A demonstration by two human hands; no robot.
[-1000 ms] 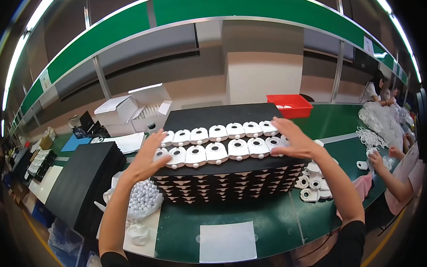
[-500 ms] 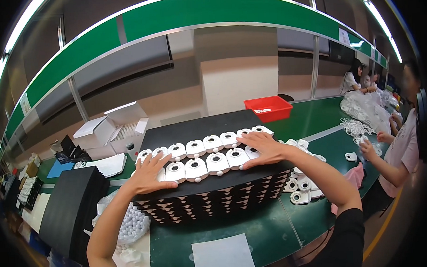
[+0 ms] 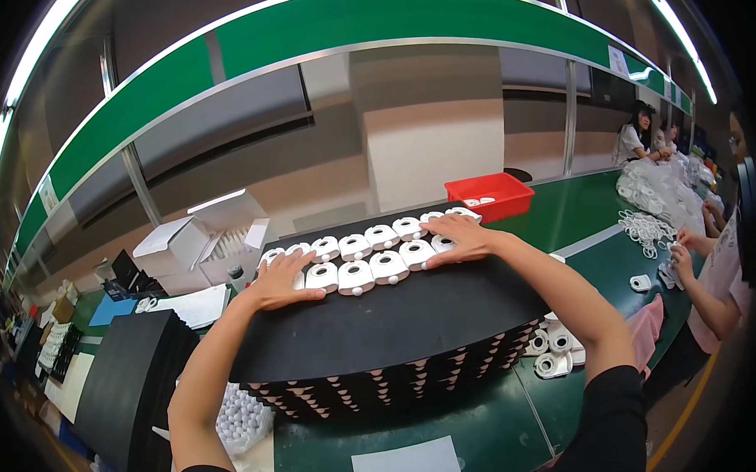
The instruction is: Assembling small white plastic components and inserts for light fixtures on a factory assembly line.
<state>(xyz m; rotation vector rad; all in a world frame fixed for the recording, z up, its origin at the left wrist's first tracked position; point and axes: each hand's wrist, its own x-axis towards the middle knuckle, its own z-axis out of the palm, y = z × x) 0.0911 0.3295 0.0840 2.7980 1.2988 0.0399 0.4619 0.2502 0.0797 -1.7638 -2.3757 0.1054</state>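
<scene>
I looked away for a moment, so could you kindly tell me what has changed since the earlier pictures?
The two rows of white parts have shifted toward the far edge, baring more of the black stack in front. The left hand and right hand moved with them, closing in slightly. The red bin and bag of white balls stayed put.

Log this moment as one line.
left hand: open, left end of white parts | right hand: open, right end | beneath: black stack | beyond: red bin

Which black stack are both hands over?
The middle stack: left hand and right hand are at opposite ends of its two rows of white parts. Neither is over the large left stack.
</scene>
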